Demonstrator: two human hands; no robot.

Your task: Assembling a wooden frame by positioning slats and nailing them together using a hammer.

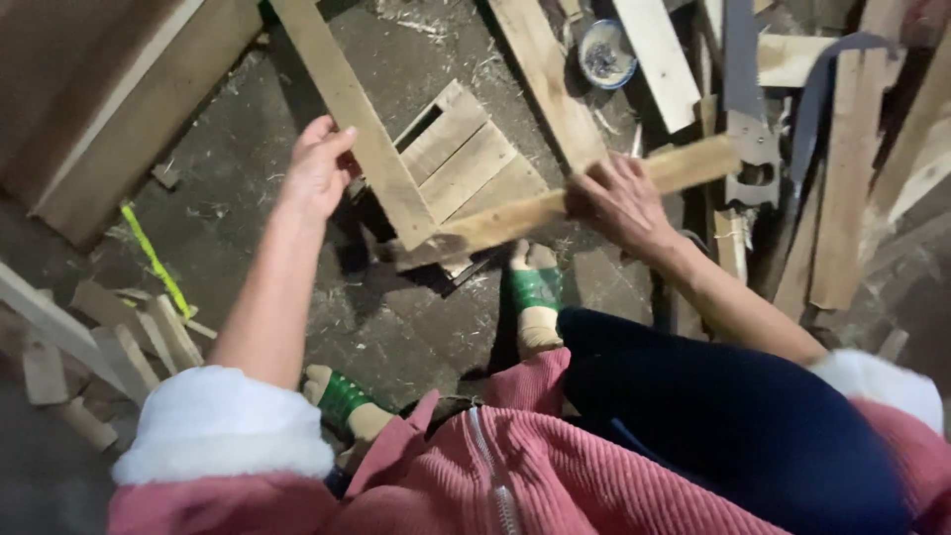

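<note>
My left hand (315, 168) rests against the side of a long wooden plank (353, 109) that runs from the top of the view down to a corner joint. My right hand (622, 203) grips a second wooden slat (495, 224) lying crosswise, which meets the long plank at its lower end. Beneath both lies a small slatted wooden frame (466, 163) on the floor. My feet in green-strapped sandals (535, 287) stand just below the joint.
A hand saw (745, 109) lies at the upper right among loose planks. A small bowl of nails (606, 54) sits at the top. Wood offcuts (119, 347) and a yellow tape strip (154, 260) lie left. Sawdust covers the dark floor.
</note>
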